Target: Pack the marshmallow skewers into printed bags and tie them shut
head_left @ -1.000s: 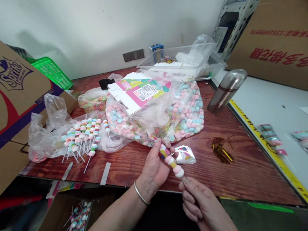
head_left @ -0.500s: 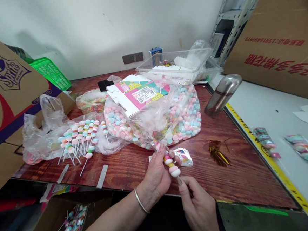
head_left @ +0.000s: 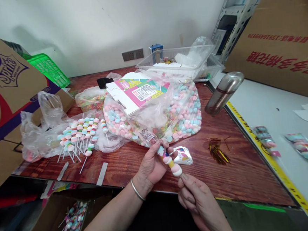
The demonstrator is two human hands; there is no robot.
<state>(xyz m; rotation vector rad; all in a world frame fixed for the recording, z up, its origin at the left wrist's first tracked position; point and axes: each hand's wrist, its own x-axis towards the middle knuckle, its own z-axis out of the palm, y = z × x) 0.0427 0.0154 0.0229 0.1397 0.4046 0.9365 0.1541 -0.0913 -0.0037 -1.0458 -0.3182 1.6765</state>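
Observation:
My left hand (head_left: 152,165) is closed around the upper part of a candy skewer (head_left: 171,163) and a small clear printed wrapper (head_left: 148,135) over its tip. The skewer's pink, white and yellow pieces show between my hands. My right hand (head_left: 195,197) pinches the skewer's lower stick end, just below the last pink piece. Both hands hover over the front edge of the wooden table (head_left: 237,173). A small stack of printed wrappers (head_left: 183,155) lies right behind the skewer.
A big clear bag of pastel candies (head_left: 180,113) with a flat pink carton (head_left: 139,92) on it fills the table's middle. Several finished skewers (head_left: 79,136) lie left on plastic. Gold twist ties (head_left: 219,151), a metal flask (head_left: 224,92), a clear tub (head_left: 176,63) and cardboard boxes (head_left: 7,94) surround.
The wrapper's printed end now shows above my left hand, over the skewer's tip. Both hands stay on the skewer at the table's front edge, with small shifts.

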